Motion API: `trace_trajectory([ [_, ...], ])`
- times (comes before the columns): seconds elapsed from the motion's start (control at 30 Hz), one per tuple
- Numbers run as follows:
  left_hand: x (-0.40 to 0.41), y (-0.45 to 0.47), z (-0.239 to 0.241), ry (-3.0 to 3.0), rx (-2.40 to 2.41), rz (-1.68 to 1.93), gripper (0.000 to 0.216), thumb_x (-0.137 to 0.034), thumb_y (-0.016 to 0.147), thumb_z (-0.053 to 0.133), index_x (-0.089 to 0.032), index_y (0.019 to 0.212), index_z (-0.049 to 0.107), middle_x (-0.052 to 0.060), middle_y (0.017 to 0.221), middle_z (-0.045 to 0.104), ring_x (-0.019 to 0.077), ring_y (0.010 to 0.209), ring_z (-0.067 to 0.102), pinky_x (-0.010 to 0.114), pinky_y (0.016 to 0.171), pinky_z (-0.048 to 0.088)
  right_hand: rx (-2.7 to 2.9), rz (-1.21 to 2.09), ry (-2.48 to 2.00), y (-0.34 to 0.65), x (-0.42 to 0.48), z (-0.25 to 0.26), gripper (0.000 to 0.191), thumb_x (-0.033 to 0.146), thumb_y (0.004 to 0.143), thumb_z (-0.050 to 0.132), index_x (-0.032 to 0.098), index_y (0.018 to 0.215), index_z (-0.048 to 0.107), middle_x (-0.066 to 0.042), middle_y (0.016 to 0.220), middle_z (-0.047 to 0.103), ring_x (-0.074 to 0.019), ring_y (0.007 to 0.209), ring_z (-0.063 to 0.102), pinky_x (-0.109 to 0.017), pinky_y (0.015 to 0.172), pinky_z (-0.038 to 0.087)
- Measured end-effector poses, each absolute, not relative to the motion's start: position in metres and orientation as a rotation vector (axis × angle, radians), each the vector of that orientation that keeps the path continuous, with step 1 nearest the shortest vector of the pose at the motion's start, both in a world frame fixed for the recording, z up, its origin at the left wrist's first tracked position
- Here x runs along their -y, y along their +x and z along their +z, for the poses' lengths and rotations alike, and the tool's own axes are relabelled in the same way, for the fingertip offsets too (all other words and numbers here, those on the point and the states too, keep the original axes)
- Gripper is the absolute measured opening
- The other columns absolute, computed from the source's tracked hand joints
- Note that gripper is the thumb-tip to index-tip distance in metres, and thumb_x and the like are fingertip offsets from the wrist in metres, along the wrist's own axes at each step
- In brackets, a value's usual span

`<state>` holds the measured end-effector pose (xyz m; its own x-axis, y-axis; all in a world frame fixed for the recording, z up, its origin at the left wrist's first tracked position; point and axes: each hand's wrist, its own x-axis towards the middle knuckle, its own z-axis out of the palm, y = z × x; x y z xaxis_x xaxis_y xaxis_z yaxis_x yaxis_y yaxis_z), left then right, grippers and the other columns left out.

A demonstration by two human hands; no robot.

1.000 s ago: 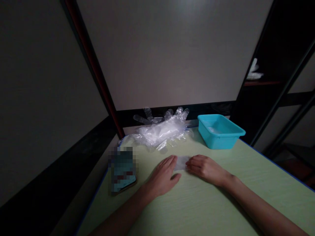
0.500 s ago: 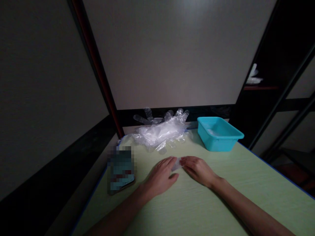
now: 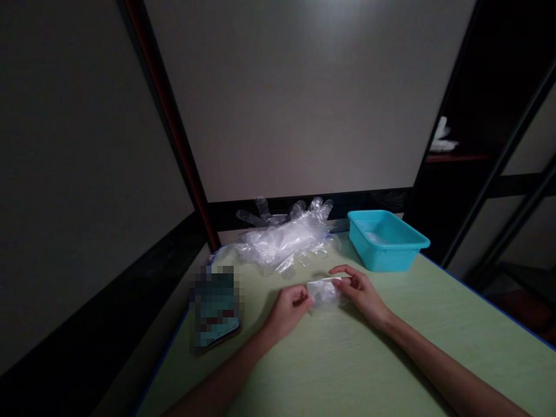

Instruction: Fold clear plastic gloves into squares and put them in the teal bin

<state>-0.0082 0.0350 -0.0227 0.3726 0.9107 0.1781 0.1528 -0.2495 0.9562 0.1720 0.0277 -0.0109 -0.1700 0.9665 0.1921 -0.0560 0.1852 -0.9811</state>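
Note:
A folded disposable plastic glove [image 3: 325, 293], clear and whitish, is held just above the table between my two hands. My left hand [image 3: 290, 307] pinches its left edge between thumb and curled fingers. At the other end, my right hand [image 3: 358, 289] grips it with the thumb in front and the index finger stretched out over the top. Behind them lies a crumpled pile of clear plastic gloves [image 3: 284, 237], with several glove fingers sticking up against the wall panel.
A turquoise plastic basin [image 3: 393, 255] stands at the back right of the pale green table [image 3: 347, 370]. On the left lies a phone-like device [image 3: 217, 310], blurred by pixels. A white object [image 3: 443, 139] sits on a dark shelf to the right.
Both hands were lying flatter on the table over the small plastic piece. Now they have lifted and pinch it at its ends, and more of the glove shows between them.

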Motion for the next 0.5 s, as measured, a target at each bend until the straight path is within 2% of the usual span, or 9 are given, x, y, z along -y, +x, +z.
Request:
trace_trajectory([
  [0.13, -0.0368, -0.008, -0.0228, 1.558, -0.906, 1.006, 0.025, -0.035, 0.063, 0.06, -0.013, 0.058, 0.049, 0.001, 0.057, 0.054, 0.011, 0.054, 0.049, 0.021, 0.053, 0.036, 1.344, 1.262, -0.849, 0.1709, -0.0242, -0.0097, 0.041, 0.037, 0.071, 0.06, 0.022, 0.107, 0.047, 0.003, 0.063, 0.056, -0.0097, 0.051, 0.047, -0.02, 0.047, 0.032],
  [0.2, -0.0371, -0.0082, -0.0221, 1.516, -0.896, 1.017, 0.027, -0.037, 0.062, 0.063, -0.013, 0.058, 0.049, 0.0, 0.055, 0.054, 0.0105, 0.053, 0.049, 0.021, 0.053, 0.035, 1.394, 1.217, -0.85, 0.169, -0.0229, -0.0096, 0.039, 0.034, 0.067, 0.065, 0.022, 0.102, 0.053, 0.001, 0.072, 0.06, -0.0119, 0.06, 0.052, -0.022, 0.052, 0.037],
  [0.33, -0.0358, -0.0068, -0.0201, 1.451, -0.878, 1.028, 0.028, -0.037, 0.06, 0.064, -0.013, 0.057, 0.049, 0.0, 0.054, 0.053, 0.0099, 0.051, 0.048, 0.021, 0.052, 0.034, 1.53, 1.077, -0.93, 0.1649, -0.0214, -0.0092, 0.023, 0.031, 0.064, 0.066, 0.018, 0.083, 0.065, -0.004, 0.086, 0.064, -0.0179, 0.077, 0.057, -0.029, 0.068, 0.042],
  [0.5, -0.0302, -0.0026, -0.0139, 1.4, -0.85, 1.015, 0.027, -0.036, 0.059, 0.066, -0.012, 0.059, 0.053, 0.001, 0.056, 0.056, 0.0108, 0.053, 0.05, 0.021, 0.053, 0.036, 1.563, 1.031, -0.983, 0.1633, -0.0211, -0.01, 0.021, 0.032, 0.067, 0.063, 0.017, 0.082, 0.066, -0.005, 0.084, 0.066, -0.0192, 0.076, 0.058, -0.031, 0.07, 0.044],
])
